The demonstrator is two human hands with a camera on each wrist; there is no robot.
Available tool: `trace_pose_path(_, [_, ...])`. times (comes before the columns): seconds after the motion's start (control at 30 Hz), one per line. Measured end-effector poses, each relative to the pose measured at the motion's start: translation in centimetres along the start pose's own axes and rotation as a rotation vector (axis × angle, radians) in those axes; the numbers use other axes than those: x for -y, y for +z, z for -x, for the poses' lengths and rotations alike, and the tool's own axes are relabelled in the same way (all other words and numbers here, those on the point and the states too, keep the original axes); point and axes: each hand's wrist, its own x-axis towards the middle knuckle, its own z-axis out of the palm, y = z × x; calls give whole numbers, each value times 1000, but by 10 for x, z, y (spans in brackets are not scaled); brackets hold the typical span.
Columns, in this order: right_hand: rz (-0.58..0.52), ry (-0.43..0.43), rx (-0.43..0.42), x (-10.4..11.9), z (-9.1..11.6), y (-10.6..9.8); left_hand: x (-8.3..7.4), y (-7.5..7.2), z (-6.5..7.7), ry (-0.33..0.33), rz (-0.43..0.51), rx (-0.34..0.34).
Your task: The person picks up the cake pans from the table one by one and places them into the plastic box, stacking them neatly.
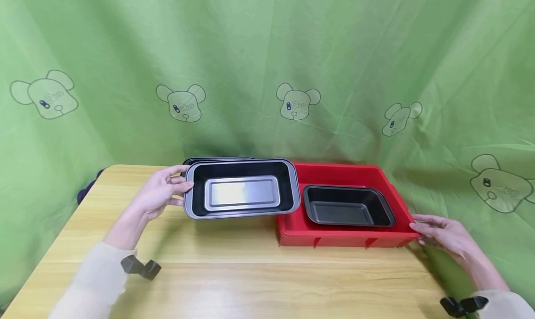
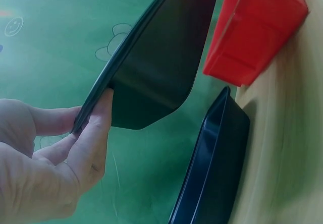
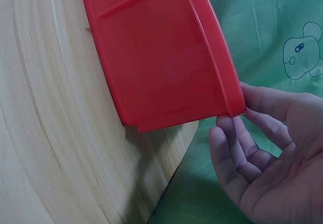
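A dark loaf pan (image 1: 242, 192) is held above the table by its left end, its inside tilted toward the head camera. My left hand (image 1: 160, 192) pinches that end's rim between thumb and fingers, as the left wrist view also shows. Below and behind it, another dark pan (image 2: 212, 163) sits on the table, mostly hidden in the head view. A red plastic bin (image 1: 347, 239) stands to the right with a smaller-looking dark loaf pan (image 1: 347, 212) inside. At the bin's near right corner, my right hand (image 1: 445, 237) grips the rim between thumb and fingers.
The wooden table (image 1: 234, 272) runs under everything, its right edge close beside the bin. A green curtain (image 1: 238, 45) printed with bear heads hangs directly behind the table. Something dark (image 1: 85, 191) shows past the table's left edge.
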Motion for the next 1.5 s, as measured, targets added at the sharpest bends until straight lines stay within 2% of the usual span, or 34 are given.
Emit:
trace_pose_path(0.33, [24,11,-4,0,-1,0,-3,16,-10,16,40,22])
trace_pose_path(0.67, [18,25,0,0,-1,-1,3,35,-25,0,72,16])
trace_pose_path(1.07, [14,21,0,-1,-1,0,8,64,-46,-8,104,11])
trace_pose_path(1.5, [32,31,-2,-1,-2,0,8,93,-60,-28,110,1])
